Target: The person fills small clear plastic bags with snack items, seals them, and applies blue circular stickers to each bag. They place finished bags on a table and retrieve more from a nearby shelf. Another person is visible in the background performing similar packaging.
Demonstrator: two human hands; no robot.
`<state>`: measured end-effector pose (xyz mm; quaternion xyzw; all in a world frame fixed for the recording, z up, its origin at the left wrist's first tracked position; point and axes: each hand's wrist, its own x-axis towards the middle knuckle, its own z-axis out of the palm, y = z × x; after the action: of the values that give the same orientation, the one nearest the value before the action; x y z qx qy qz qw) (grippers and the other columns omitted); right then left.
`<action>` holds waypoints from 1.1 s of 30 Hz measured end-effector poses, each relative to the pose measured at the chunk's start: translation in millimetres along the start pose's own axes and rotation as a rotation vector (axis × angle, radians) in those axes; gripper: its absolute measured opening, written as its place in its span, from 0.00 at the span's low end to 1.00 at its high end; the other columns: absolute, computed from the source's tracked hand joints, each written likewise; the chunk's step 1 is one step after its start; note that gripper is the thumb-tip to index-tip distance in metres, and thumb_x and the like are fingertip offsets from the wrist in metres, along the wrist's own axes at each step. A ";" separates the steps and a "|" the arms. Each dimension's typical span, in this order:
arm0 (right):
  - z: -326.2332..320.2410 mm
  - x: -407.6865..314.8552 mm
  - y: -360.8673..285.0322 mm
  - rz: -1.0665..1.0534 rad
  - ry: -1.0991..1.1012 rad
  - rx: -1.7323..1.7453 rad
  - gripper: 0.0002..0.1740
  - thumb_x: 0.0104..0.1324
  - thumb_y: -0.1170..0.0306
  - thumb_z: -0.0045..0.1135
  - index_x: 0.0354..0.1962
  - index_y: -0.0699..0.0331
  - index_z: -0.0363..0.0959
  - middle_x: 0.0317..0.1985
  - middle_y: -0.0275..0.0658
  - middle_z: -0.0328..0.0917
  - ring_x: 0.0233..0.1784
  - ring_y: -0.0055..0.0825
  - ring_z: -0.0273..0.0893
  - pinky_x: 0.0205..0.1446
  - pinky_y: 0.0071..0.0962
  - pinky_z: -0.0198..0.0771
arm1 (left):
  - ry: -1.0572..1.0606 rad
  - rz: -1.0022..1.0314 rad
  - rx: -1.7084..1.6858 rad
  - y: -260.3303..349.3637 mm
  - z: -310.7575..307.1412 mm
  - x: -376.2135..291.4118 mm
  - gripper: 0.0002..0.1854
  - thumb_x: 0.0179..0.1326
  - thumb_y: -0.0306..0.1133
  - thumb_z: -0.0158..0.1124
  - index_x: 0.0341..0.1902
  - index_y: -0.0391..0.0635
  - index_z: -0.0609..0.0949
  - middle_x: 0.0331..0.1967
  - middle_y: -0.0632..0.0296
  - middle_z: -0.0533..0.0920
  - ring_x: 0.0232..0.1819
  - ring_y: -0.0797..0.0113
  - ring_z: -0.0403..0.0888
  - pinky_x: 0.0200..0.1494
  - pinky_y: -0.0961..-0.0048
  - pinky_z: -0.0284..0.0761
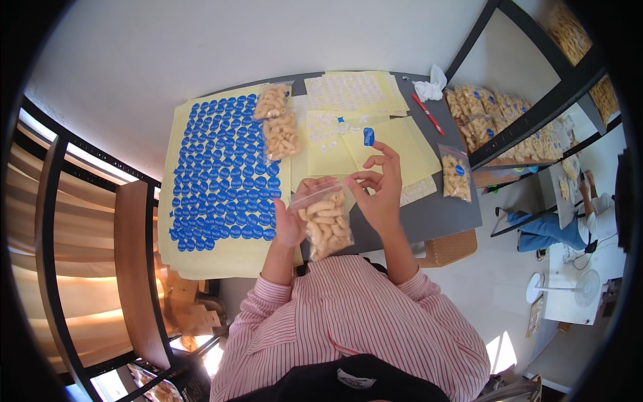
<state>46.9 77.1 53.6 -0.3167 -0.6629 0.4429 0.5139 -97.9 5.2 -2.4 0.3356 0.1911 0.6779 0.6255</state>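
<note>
My left hand point(291, 221) holds a clear zip bag point(329, 223) of pale, curved puffed snacks in front of my chest. At the bag's upper right corner, the thumb and a finger of my right hand point(379, 193) pinch the zip edge. A round blue sticker point(369, 136) clings, curled, to a raised fingertip of that same hand. To the left lies a large yellow backing sheet point(226, 261) covered with rows of blue round stickers point(226, 166) bearing white writing. Two filled bags point(281, 135) rest at its right border.
Yellow sheets with small white labels point(346, 93) lie at the back of the grey table point(371, 236). A red pen point(428, 114), crumpled tissue point(432, 85) and stickered bag point(455, 173) are at right. Beyond stand a black-framed shelf of filled bags point(502, 120) and a seated person point(567, 221).
</note>
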 end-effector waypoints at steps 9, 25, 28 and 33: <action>-1.1 1.7 20.6 0.030 -0.039 0.123 0.10 0.51 0.82 0.57 0.32 0.67 0.68 0.52 0.43 0.59 0.44 0.25 0.71 0.37 0.19 0.72 | 0.133 -0.039 0.010 1.0 7.9 11.2 0.10 0.67 0.37 0.40 0.34 0.43 0.65 0.56 0.42 0.68 0.60 0.57 0.64 0.59 0.67 0.63; -21.0 12.9 13.6 0.005 -0.259 -0.240 0.06 0.54 0.72 0.54 0.29 0.67 0.71 0.49 0.46 0.64 0.57 0.40 0.62 0.59 0.32 0.56 | 0.078 -0.100 0.068 -1.0 4.2 13.9 0.09 0.67 0.36 0.40 0.33 0.44 0.64 0.55 0.43 0.69 0.52 0.63 0.72 0.50 0.70 0.72; -20.2 12.2 13.1 0.008 -0.255 -0.238 0.06 0.54 0.72 0.54 0.29 0.68 0.70 0.49 0.46 0.64 0.57 0.40 0.61 0.59 0.32 0.56 | 0.067 -0.118 0.050 -1.1 1.4 13.1 0.09 0.67 0.36 0.40 0.33 0.43 0.64 0.55 0.44 0.69 0.51 0.64 0.72 0.50 0.71 0.73; -16.3 10.1 13.3 0.012 -0.211 -0.226 0.06 0.54 0.73 0.54 0.28 0.68 0.70 0.49 0.47 0.65 0.56 0.40 0.63 0.58 0.32 0.57 | 0.092 -0.112 0.061 -1.4 4.2 11.9 0.09 0.66 0.36 0.40 0.33 0.43 0.64 0.55 0.43 0.68 0.52 0.63 0.72 0.51 0.70 0.72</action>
<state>59.4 95.6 46.8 -0.3283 -0.7569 0.3993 0.3998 -93.8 16.4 2.2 0.3117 0.2589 0.6505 0.6425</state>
